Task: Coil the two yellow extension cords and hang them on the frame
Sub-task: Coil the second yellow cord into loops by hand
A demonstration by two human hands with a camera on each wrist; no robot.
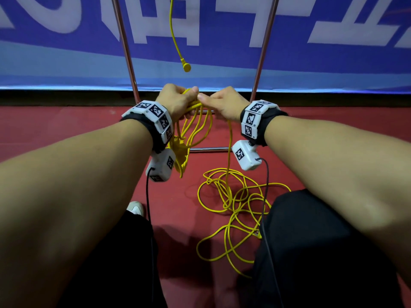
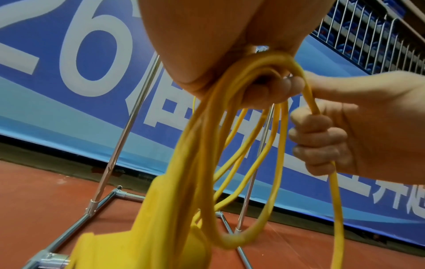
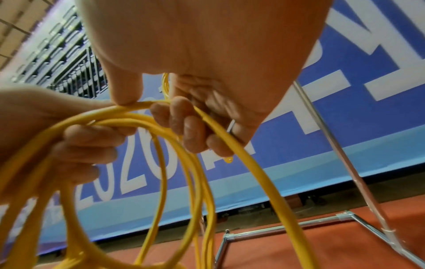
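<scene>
My left hand (image 1: 178,98) grips the top of several hanging loops of a yellow extension cord (image 1: 195,132), and its blurred yellow socket end (image 2: 147,236) dangles below. Right beside it, my right hand (image 1: 222,103) is curled round the same cord's free strand (image 3: 253,172), which drops to a loose tangle (image 1: 233,210) on the red floor. A second yellow cord (image 1: 174,36) hangs from above on the metal frame (image 1: 125,47), its plug (image 1: 186,67) dangling just above my hands. The frame's top bar is out of view.
The frame's two chrome uprights (image 1: 264,47) and floor bars (image 1: 209,149) stand just behind my hands, before a blue banner wall (image 1: 66,58). My knees in black trousers (image 1: 311,241) flank the tangle. A white shoe (image 1: 135,207) sits at the left.
</scene>
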